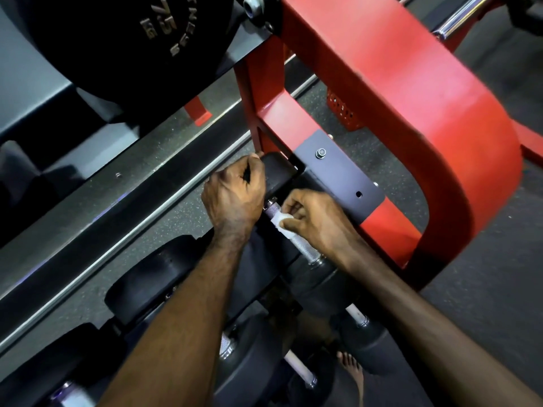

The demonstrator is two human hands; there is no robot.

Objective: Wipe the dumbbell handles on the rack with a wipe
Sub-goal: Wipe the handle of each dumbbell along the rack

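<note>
A black dumbbell lies on the rack's middle tier, its knurled chrome handle [305, 251] running diagonally. My right hand [316, 220] pinches a small white wipe [280, 221] against the handle's upper part. My left hand [235, 195] grips the rim of the dumbbell's far black head [279, 171], fingers curled over its edge. The near head [317, 282] sits below my right wrist. More dumbbells with chrome or white handles [298, 368] rest on the tier beneath.
The red rack frame [411, 113] curves around the right side, with a grey bolted plate [338, 171] just beyond my right hand. A large black 75 kg dumbbell [132, 33] sits on the upper tier. A bare foot [351, 368] stands on the dark speckled floor below.
</note>
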